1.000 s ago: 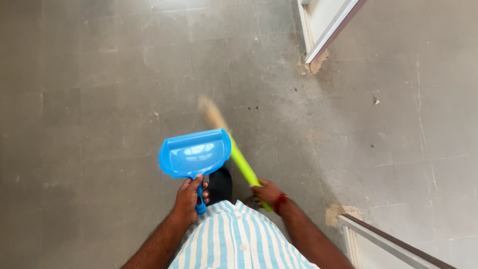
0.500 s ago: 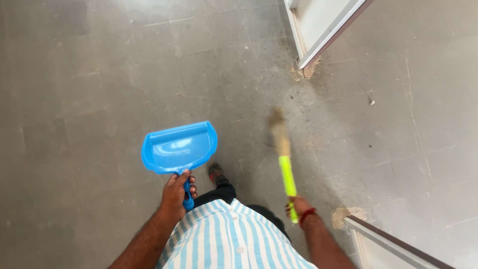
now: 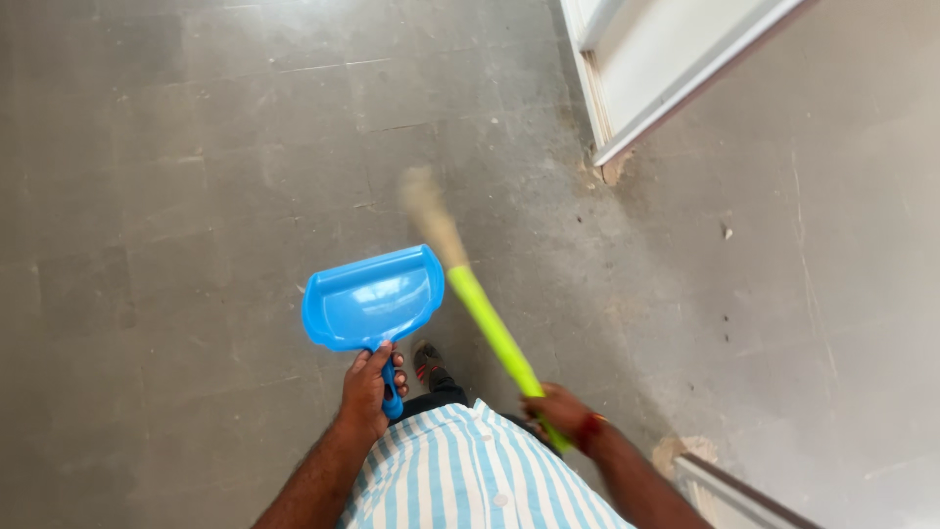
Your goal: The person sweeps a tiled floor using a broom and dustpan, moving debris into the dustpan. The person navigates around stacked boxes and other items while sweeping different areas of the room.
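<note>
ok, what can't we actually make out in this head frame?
- Broom: the bristle end is motion-blurred in the head view, so whether it touches the floor is unclear.
- Right hand: its fingers wrap under the green handle and are mostly hidden.
- Left hand: it covers most of the blue dustpan handle.
- Floor specks: too small to identify.
- White door frame: cut off by the top edge.
</note>
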A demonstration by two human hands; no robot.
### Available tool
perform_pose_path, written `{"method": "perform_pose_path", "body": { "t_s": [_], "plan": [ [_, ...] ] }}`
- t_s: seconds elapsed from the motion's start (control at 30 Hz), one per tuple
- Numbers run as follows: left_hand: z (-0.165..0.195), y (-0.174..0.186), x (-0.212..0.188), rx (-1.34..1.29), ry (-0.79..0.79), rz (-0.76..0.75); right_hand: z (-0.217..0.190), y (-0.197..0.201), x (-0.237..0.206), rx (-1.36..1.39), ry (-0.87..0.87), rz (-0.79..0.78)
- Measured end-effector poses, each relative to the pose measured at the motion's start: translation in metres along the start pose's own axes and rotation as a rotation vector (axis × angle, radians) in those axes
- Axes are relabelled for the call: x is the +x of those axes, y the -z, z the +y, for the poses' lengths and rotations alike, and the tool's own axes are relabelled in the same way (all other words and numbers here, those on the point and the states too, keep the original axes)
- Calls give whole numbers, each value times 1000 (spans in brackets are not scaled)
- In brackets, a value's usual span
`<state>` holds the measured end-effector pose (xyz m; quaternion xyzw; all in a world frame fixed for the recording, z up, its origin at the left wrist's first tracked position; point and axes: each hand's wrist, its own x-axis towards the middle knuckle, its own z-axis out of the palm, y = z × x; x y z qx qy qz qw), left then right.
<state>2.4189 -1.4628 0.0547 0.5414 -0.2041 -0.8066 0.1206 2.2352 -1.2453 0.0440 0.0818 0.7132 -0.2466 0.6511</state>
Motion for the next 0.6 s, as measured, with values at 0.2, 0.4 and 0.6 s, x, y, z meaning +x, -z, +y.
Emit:
{"method": "perform_pose_path", "body": {
  "t_s": [0.2, 0.4, 0.6],
  "plan": [
    [7, 16, -5, -84, -53, 85, -79, -73, 20, -252, 29, -115],
    [5, 47, -13, -85, -72, 201, -91, -75, 30, -17, -54, 38],
    [2, 50, 2, -73, -13, 236, -63, -7, 63, 470, -37, 183]
  ]
}}
